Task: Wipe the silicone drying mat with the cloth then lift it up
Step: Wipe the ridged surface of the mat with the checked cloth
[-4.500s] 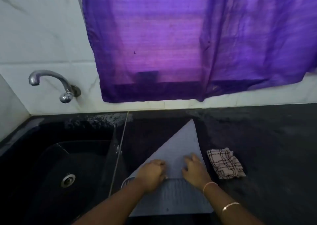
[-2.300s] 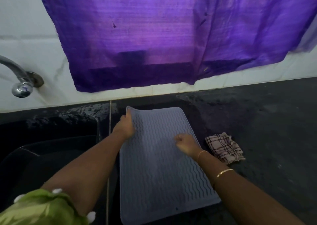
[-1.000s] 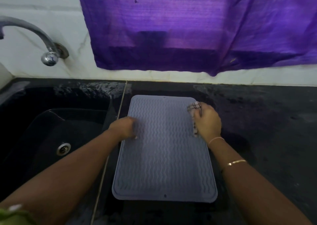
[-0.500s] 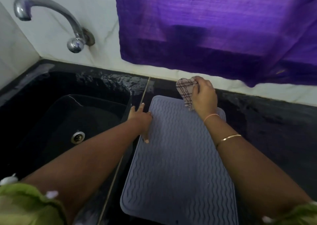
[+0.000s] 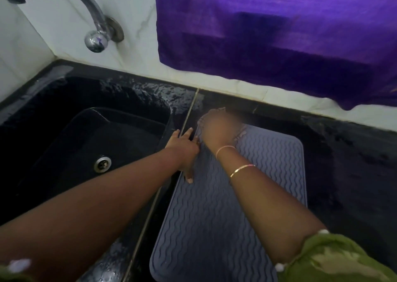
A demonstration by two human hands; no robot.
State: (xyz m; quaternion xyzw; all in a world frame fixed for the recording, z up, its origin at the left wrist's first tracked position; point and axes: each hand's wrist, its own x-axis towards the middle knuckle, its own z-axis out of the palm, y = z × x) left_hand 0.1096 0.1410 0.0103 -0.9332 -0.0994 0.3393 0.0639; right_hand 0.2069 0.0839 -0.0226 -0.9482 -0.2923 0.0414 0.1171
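Mat point(image 5: 202, 228), grey-blue silicone w/ wavy ridges, is lying flat on black counter point(image 5: 343, 163). Long axis is running 6 to 12 o'clock; the mat is filling the frame from centre down to 6 o'clock.

L hand point(image 5: 182, 147) is sitting at mat's 10 o'clock edge. Grip is wide and holding nothing: fingers are reaching straight and spread across the metal strip point(image 5: 187, 118) toward the sink point(image 5: 64, 131), and thumb is pressing down on the mat's rim.

R hand point(image 5: 217, 129) is sitting on mat's 11 o'clock corner, just beside the L hand, and is showing motion blur. It is gripping the cloth point(image 5: 240, 133), bunched under the palm. Pale frayed bits are sticking out at the hand's 12 and 3 o'clock. Exact finger lay can't be told through the blur. Two bangles point(image 5: 242, 169) are sitting on the R wrist. Green sleeve point(image 5: 333, 260) is showing at 5 o'clock.

Sink is lying at 9 o'clock of mat, w/ drain point(image 5: 102, 164) in its floor. Tap point(image 5: 94, 24) is hanging at frame's 11 o'clock. Purple curtain point(image 5: 279, 34) is hanging at 1 o'clock, above the white wall.
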